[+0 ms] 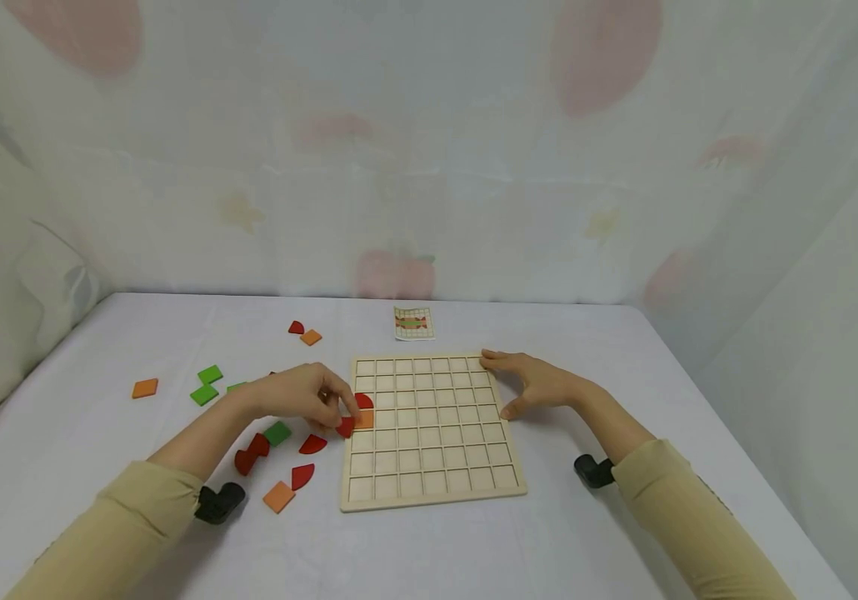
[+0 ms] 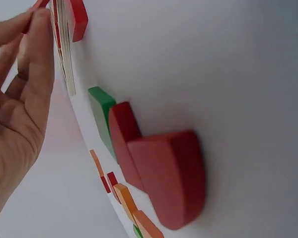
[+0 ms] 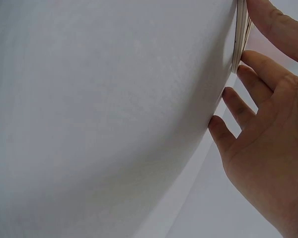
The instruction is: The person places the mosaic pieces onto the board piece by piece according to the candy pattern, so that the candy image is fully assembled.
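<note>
A pale wooden grid board (image 1: 432, 467) lies in the middle of the white table. My left hand (image 1: 301, 400) reaches to its left edge, and the fingertips pinch a red quarter-circle piece (image 1: 344, 427) there. An orange square (image 1: 365, 420) and another red quarter-circle (image 1: 365, 401) sit in the board's left column beside those fingers. In the left wrist view the fingers (image 2: 37, 44) lie against the board's edge (image 2: 64, 54). My right hand (image 1: 530, 383) is spread along the board's right edge, with straight fingers (image 3: 251, 82) touching it.
Loose pieces lie left of the board: red shapes (image 1: 251, 454) (image 2: 164, 173), a green square (image 1: 276, 432), an orange square (image 1: 278, 496), green squares (image 1: 206, 383), and an orange one (image 1: 145, 387). A pattern card (image 1: 413, 322) lies behind the board. Curtains enclose the table.
</note>
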